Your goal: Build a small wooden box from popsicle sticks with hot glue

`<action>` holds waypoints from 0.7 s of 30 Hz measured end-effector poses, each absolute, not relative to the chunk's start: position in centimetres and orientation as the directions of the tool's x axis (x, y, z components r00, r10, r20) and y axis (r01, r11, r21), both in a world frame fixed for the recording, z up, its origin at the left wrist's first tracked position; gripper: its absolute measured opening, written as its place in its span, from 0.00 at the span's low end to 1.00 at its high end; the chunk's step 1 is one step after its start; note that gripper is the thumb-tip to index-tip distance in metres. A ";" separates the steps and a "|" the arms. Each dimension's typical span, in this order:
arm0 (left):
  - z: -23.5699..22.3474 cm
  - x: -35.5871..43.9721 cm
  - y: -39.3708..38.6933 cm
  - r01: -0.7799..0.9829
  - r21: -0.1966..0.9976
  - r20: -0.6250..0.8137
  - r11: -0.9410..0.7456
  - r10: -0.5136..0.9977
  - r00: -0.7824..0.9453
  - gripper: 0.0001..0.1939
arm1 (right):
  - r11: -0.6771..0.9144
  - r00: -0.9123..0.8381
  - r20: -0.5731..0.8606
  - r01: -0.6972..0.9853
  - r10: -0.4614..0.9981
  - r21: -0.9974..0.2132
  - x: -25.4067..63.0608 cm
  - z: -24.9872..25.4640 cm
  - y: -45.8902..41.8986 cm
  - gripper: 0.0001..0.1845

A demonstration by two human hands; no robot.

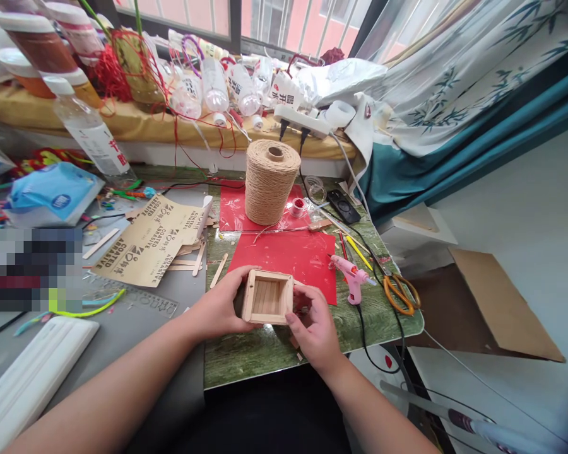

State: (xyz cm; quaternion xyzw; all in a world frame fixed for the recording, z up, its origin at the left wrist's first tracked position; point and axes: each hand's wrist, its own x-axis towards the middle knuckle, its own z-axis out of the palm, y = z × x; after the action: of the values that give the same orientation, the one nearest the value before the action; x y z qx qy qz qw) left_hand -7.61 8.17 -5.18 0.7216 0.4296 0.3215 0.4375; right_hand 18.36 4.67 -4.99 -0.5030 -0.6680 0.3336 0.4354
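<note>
Between my two hands is a small square box made of wooden craft sticks (267,297), its hollow inside tilted toward me. My left hand (226,301) grips its left side, with the thumb along the lower edge. On the right side, my right hand (316,328) holds it too, the thumb pressed at the lower right corner and the other fingers partly hidden behind. Under and beyond the box lies red sheet material (284,252). A pink hot glue gun (353,276) rests to the right of my right hand.
A large spool of twine (272,183) stands behind the box. Orange-handled scissors (400,293), a black phone-like device (344,207) and cords lie at right. Sandpaper (154,243) covers loose craft sticks at left. A clear bottle (92,135) and a white power strip (303,121) are farther back.
</note>
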 end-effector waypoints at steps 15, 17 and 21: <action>-4.4 -8.3 7.5 0.406 0.645 0.365 -0.648 0.727 0.581 0.57 | 0.721 -0.506 0.527 0.584 0.683 -0.374 16.4 1.3 8.4 0.14; -4.4 -8.4 7.5 0.401 0.643 0.370 -0.652 0.724 0.583 0.57 | 0.741 -0.558 0.499 0.582 0.663 -0.334 16.3 1.6 8.8 0.12; -4.5 -8.4 7.7 0.384 0.644 0.385 -0.662 0.713 0.586 0.54 | 0.816 -0.695 0.439 0.544 0.570 -0.198 16.1 2.3 9.9 0.09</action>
State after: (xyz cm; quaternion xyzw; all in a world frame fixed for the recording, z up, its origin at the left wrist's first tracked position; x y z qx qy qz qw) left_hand -8.42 7.66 -4.50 0.8528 0.3215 0.3222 0.2559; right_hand 16.07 9.91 2.29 -0.3025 -0.9202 0.0266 0.2471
